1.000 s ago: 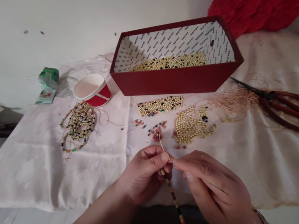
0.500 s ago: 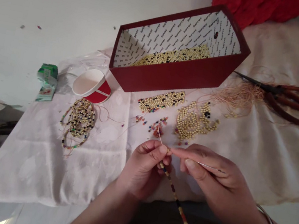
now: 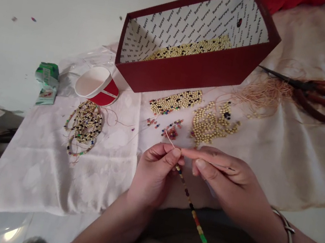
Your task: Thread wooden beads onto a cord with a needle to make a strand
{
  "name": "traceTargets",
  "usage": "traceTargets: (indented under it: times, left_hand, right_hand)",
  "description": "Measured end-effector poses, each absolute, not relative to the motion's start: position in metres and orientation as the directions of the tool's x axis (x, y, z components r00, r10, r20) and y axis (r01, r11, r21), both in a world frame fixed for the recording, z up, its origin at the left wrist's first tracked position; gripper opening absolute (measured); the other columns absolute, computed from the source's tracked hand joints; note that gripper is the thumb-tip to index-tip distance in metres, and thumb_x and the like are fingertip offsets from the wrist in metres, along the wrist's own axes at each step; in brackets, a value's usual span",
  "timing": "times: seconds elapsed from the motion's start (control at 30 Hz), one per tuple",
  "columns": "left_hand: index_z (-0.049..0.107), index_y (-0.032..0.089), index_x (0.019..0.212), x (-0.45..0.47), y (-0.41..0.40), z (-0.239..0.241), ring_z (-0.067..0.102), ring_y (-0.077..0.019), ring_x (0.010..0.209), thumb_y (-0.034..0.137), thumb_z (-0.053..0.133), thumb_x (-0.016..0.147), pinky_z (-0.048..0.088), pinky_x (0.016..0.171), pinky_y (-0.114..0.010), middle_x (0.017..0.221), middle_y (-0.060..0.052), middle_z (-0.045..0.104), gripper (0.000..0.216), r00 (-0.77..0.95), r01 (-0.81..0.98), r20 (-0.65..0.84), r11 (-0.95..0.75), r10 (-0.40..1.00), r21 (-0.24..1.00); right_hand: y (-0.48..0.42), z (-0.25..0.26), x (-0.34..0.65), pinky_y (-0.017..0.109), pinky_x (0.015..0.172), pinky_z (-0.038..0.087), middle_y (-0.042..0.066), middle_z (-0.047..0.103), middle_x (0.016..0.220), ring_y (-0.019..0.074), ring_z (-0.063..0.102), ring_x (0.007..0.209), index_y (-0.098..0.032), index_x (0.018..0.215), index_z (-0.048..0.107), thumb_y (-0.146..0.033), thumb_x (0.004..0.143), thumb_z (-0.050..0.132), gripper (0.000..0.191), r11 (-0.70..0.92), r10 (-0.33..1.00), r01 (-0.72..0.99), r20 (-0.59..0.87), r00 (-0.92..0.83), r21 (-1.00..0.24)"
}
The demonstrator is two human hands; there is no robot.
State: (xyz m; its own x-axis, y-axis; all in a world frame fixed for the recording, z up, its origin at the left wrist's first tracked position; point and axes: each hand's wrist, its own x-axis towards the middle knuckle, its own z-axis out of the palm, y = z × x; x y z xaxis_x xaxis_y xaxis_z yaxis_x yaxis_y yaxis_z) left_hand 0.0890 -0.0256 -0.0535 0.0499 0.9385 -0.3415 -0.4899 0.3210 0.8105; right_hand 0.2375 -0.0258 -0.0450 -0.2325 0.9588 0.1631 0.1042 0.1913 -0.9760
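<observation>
My left hand (image 3: 152,172) is closed, thumb against forefinger, pinching the top of a string of beads (image 3: 195,215). The strand hangs down to the right, with yellow, dark, red and green beads and bare thread at its lower end. My right hand (image 3: 232,180) is closed on a thin metal needle (image 3: 223,166), and its forefinger tip meets the left thumb. A short pale thread end (image 3: 170,139) sticks out above the left fingers. Just beyond lie small piles of coloured beads (image 3: 172,131) and yellow beads (image 3: 208,125).
A dark red box (image 3: 189,78) with loose beads stands behind, scissors (image 3: 321,93) and tangled thread (image 3: 263,93) to its right. At left are a paper cup (image 3: 107,93), finished-looking bead strands (image 3: 86,125) and a green packet (image 3: 47,80). A bead panel (image 3: 175,101) lies midway.
The view has shifted slightly, so the box and scissors sit higher in the picture. Both hands keep the same hold on the strand and needle.
</observation>
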Motion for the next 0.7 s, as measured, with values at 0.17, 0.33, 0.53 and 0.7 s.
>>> traceTargets:
  times: [0.17,0.33,0.53,0.7]
  left_hand:
    - [0.071,0.016,0.066,0.0901,-0.0253,-0.0499,0.052,-0.0070,0.055,0.031,0.082,0.070,0.038,0.057,-0.019,0.060,0.002,0.063,0.019,0.098,-0.511,-0.322,0.325,0.942,0.796]
    - [0.070,0.016,0.064,0.0894,-0.0255,-0.0486,0.048,-0.0055,0.053,0.033,0.083,0.070,0.037,0.056,-0.018,0.059,0.003,0.062,0.021,0.099,-0.500,-0.347,0.349,0.932,0.793]
    - [0.068,0.016,0.064,0.0897,-0.0281,-0.0499,0.048,-0.0065,0.055,0.036,0.081,0.071,0.038,0.060,-0.019,0.058,0.003,0.060,0.025,0.138,-0.525,-0.346,0.365,0.928,0.769]
    - [0.065,0.015,0.065,0.0896,-0.0317,-0.0547,0.050,-0.0070,0.056,0.036,0.082,0.069,0.037,0.060,-0.021,0.060,0.002,0.062,0.027,0.181,-0.543,-0.339,0.381,0.923,0.748]
  right_hand:
    - [-0.0261,-0.0508,0.2323,0.027,0.079,0.055,0.001,0.072,0.095,0.0135,0.066,0.088,-0.029,0.115,0.070,-0.017,0.093,0.050,0.032,0.301,0.936,0.145,0.262,-0.236,-0.943]
    - [-0.0235,-0.0501,0.2331,0.024,0.076,0.056,0.002,0.072,0.091,0.0121,0.067,0.084,-0.024,0.113,0.071,-0.014,0.092,0.050,0.031,0.363,0.919,0.231,0.306,-0.247,-0.903]
    - [-0.0224,-0.0473,0.2331,0.022,0.076,0.056,0.001,0.074,0.094,0.0117,0.068,0.085,-0.026,0.104,0.073,-0.014,0.091,0.050,0.028,0.368,0.923,0.257,0.318,-0.218,-0.894]
    - [-0.0203,-0.0448,0.2344,0.025,0.068,0.059,0.000,0.075,0.086,0.0159,0.071,0.077,-0.028,0.090,0.072,-0.023,0.088,0.054,0.018,0.408,0.911,0.328,0.357,-0.206,-0.852]
